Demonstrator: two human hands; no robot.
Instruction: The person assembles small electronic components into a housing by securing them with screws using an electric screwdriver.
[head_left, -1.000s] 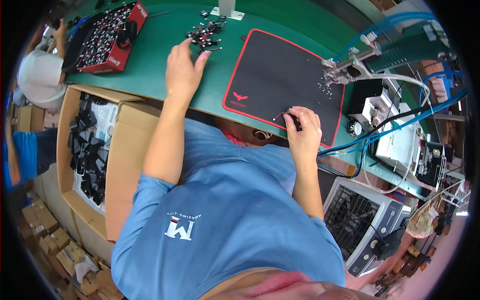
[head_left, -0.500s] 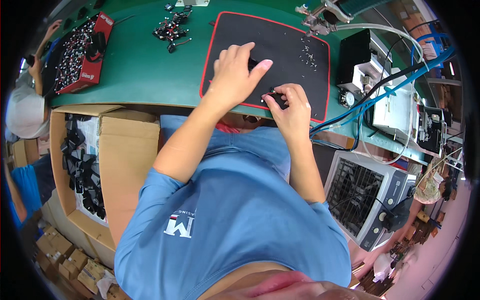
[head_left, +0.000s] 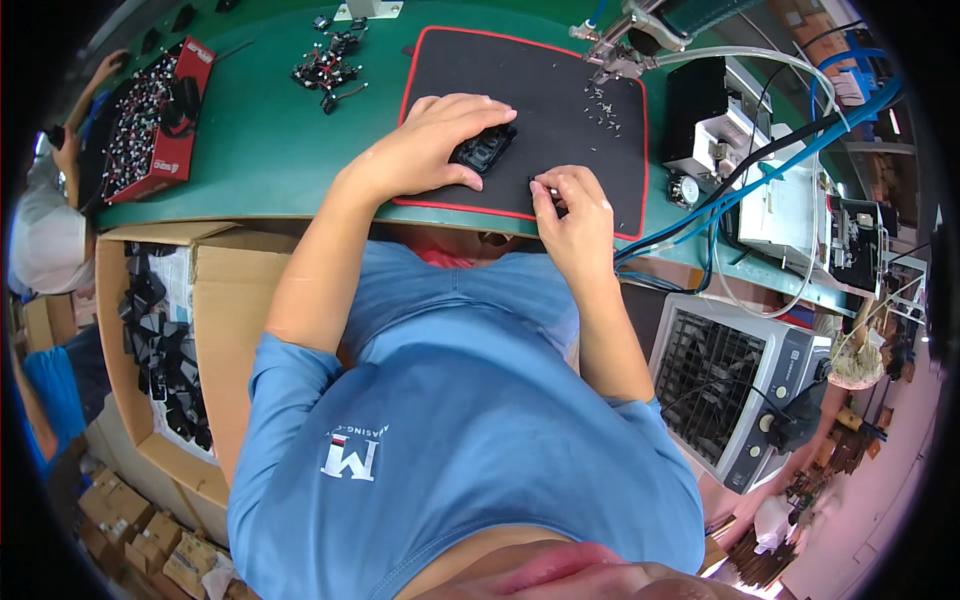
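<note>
Covering part of the green workbench [head_left: 250, 135]: a red-edged black mat [head_left: 500, 70].
At the mat's nine o'clock, the left hand [head_left: 430, 148] is placed, thumb spread from fingers; at five o'clock, the right hand [head_left: 575, 208] is positioned, thumb and forefinger pinching. Toward eight o'clock, a black housing [head_left: 484, 150] is held by the left; a small dark part [head_left: 533, 183], mostly hidden, by the right. Metallic pieces [head_left: 603, 112] are scattered at two o'clock.

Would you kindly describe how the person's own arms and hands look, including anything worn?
Plain blue fabric sleeves end near the elbows, leaving both forearms bare. The left hand and right hand are ungloved. A small pale spot on a right-hand finger is too small to identify.
</note>
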